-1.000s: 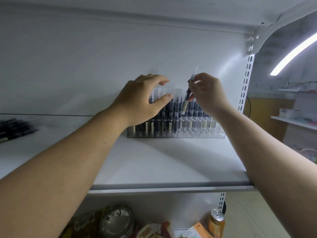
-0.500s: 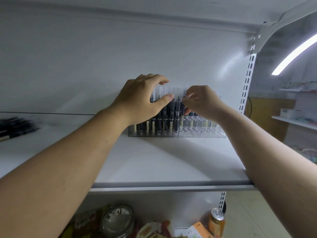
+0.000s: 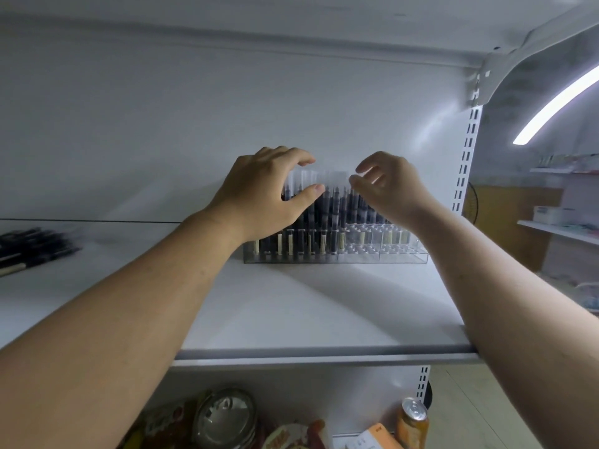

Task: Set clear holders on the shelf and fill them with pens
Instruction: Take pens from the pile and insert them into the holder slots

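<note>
While the left hand [image 3: 262,196] curls round the tops of the pens [image 3: 334,209] to steady them, the right hand [image 3: 389,186] beside it is loose and empty; seat each further pen upright in the free slots of the clear holder [image 3: 389,254] beneath it on the shelf [image 3: 324,312].
</note>
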A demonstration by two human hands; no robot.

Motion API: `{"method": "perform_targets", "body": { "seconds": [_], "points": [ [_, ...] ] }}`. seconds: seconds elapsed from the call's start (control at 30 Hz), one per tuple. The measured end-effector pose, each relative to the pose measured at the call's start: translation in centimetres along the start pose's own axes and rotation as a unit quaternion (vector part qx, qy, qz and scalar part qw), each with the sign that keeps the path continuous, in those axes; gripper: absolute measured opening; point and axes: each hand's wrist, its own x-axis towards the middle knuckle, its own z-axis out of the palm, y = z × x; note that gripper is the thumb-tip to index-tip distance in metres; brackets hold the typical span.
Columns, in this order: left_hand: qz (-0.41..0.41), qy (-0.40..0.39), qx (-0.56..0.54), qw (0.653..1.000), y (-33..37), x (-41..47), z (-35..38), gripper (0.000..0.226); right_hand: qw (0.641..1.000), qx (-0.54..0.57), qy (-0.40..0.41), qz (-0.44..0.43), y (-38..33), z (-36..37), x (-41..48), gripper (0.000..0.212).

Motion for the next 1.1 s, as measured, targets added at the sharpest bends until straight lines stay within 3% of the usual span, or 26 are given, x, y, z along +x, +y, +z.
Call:
{"method": "perform_targets", "body": {
  "seconds": [0.13, 0.4, 0.57, 0.93, 1.1],
  "points": [
    [0.001, 0.005, 0.034, 0.999, -0.1, 0.7, -1.3, 0.056, 0.999, 0.012, 0.042, -0.032, -1.2, -0.2, 0.1, 0.042],
    [-0.043, -0.022, 0.081, 0.996, -2.0, 1.0, -6.9, 0.056, 0.993, -0.047, -0.020, -0.102, -7.8, 0.4, 2.4, 0.044],
    [-0.106, -0.055, 0.125, 0.985, -5.9, -2.9, -11.4, 0.051, 0.986, -0.031, -0.060, -0.150, -13.7, 4.4, 2.9, 0.043],
    [-0.311, -0.157, 0.158, 0.924, -15.6, -12.4, -19.4, 0.043, 0.965, 0.031, -0.153, -0.212, -26.5, 17.1, 3.2, 0.035],
    [-0.350, -0.233, 0.160, 0.893, -19.1, -14.8, -18.2, 0.045, 0.963, 0.019, -0.163, -0.215, -27.0, 22.0, 2.6, 0.026]
  ]
}}
